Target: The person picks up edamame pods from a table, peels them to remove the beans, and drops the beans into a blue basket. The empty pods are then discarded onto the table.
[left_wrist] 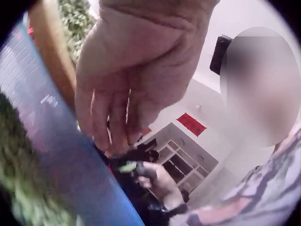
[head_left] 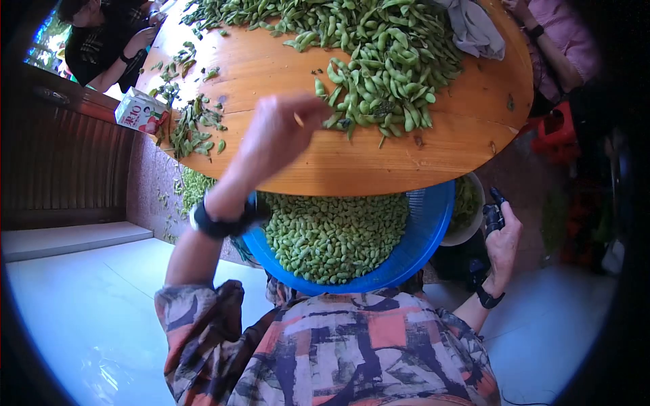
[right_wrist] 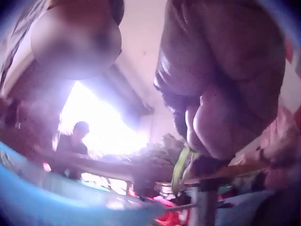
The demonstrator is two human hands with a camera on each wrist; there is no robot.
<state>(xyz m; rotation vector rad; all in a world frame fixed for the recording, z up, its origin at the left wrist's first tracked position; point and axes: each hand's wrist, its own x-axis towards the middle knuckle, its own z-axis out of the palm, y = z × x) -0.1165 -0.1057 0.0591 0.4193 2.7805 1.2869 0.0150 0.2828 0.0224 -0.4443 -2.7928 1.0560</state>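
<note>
My left hand [head_left: 281, 139] is blurred above the table, its fingertips beside a heap of green soybean pods [head_left: 399, 74]. In the left wrist view its fingers [left_wrist: 99, 117] hang close together, loosely bent, with nothing showing between them. My right hand [head_left: 502, 250], black covers [head_left: 493, 216] on its finger ends, is to the right of the blue basin. It pinches a green soybean pod [right_wrist: 180, 170], which hangs below the fingertips in the right wrist view. Shelled green beans [head_left: 332, 237] fill much of the blue basin [head_left: 433, 230] at my lap.
The wooden table [head_left: 305, 162] overhangs the basin. Leaves and pods [head_left: 193, 128] lie at its left edge beside a white carton [head_left: 140, 111]. A pale bowl [head_left: 477, 223] sits right of the basin. Grey cloth [head_left: 477, 30] lies at the back. Other people sit at both sides.
</note>
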